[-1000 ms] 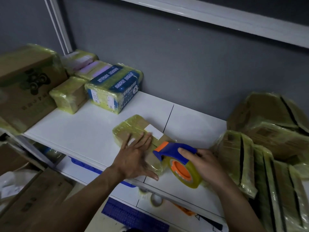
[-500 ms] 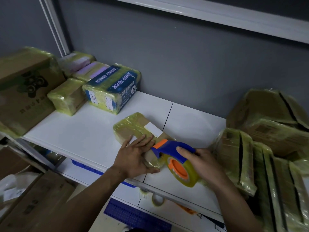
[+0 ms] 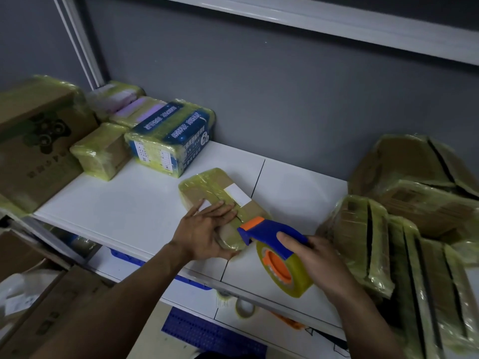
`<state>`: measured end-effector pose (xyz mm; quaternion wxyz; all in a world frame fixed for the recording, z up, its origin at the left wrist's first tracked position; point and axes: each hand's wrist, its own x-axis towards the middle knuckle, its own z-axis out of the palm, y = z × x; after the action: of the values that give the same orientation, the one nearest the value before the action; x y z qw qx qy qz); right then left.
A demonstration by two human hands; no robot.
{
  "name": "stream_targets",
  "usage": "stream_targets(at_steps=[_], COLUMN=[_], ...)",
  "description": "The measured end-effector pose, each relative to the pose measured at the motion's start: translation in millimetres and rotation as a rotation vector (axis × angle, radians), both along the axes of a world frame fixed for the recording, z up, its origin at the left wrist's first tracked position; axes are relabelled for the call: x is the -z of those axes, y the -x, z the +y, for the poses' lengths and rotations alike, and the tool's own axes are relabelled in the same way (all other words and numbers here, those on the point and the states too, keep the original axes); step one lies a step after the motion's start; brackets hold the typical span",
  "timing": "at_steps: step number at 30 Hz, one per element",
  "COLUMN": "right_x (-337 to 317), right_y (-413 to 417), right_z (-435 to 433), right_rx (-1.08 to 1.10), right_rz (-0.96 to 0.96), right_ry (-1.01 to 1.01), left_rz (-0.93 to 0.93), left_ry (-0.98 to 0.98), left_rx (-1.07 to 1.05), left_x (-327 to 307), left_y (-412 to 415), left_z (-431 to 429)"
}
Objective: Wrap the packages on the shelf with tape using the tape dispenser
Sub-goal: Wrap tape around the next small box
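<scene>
A flat brown package [image 3: 212, 189] with yellowish tape and a white label lies in the middle of the white shelf [image 3: 124, 203]. My left hand [image 3: 204, 231] lies flat on its near end, fingers spread, thumb at the near edge. My right hand [image 3: 313, 257] grips the blue and orange tape dispenser [image 3: 269, 235] with its yellowish tape roll [image 3: 287, 270]. The dispenser's orange nose touches the package's near right corner. Part of the package is hidden under my left hand.
Wrapped packages stand at the back left: a blue printed box [image 3: 171, 136], a small brown one [image 3: 101, 151], a large carton [image 3: 33, 141]. A pile of wrapped flat packages [image 3: 404, 229] fills the right. A tape roll [image 3: 245, 308] lies on the lower shelf.
The dispenser has moved a little up onto the package's near corner. My left hand stays pressed on the package. The camera has shifted slightly.
</scene>
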<state>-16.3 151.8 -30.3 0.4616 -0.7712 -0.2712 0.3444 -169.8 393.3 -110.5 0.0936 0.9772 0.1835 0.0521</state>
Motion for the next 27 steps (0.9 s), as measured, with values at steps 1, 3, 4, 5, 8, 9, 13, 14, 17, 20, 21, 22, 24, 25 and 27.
stream_targets(at_steps=[1, 3, 4, 5, 8, 9, 13, 14, 17, 20, 21, 22, 24, 25, 27], right_x=[0, 3, 6, 8, 15, 17, 18, 18, 19, 22, 23, 23, 23, 22, 21], right_y=[-1, -3, -4, -4, -4, -4, -3, -3, 1, 5, 6, 6, 4, 3, 2], right_z=[-3, -7, -8, -8, -9, -9, -8, -7, -6, 1, 3, 6, 10, 11, 15], right_rx=[0.005, 0.039, 0.058, 0.077, 0.122, 0.122, 0.11, 0.107, 0.07, 0.044, 0.04, 0.035, 0.027, 0.026, 0.006], right_rz=[0.006, 0.018, 0.017, 0.016, 0.016, 0.013, 0.038, 0.043, 0.046, 0.087, 0.104, 0.114, 0.123, 0.125, 0.109], right_ry=[0.008, 0.029, 0.036, 0.04, 0.052, 0.052, 0.057, 0.05, 0.03, 0.046, 0.065, 0.087, 0.13, 0.144, 0.166], left_rz=[0.017, 0.058, 0.07, 0.078, 0.07, 0.059, -0.004, -0.02, 0.014, 0.039, 0.033, 0.021, -0.016, -0.043, -0.096], left_ry=[0.002, -0.004, -0.001, 0.009, 0.044, 0.043, -0.011, -0.012, -0.03, -0.046, -0.044, -0.039, -0.031, -0.032, -0.031], left_rx=[0.008, 0.029, 0.034, 0.04, 0.082, 0.103, 0.122, 0.115, 0.133, 0.141, 0.138, 0.135, 0.13, 0.132, 0.144], left_x=[-2, -5, -5, -5, -4, -3, 7, 9, 9, 10, 12, 13, 17, 19, 22], left_y=[-1, -5, -8, -9, -13, -13, -12, -12, -13, -15, -16, -15, -15, -15, -15], left_z=[4, 8, 8, 7, 2, -2, -15, -14, -2, 8, 9, 9, 10, 11, 12])
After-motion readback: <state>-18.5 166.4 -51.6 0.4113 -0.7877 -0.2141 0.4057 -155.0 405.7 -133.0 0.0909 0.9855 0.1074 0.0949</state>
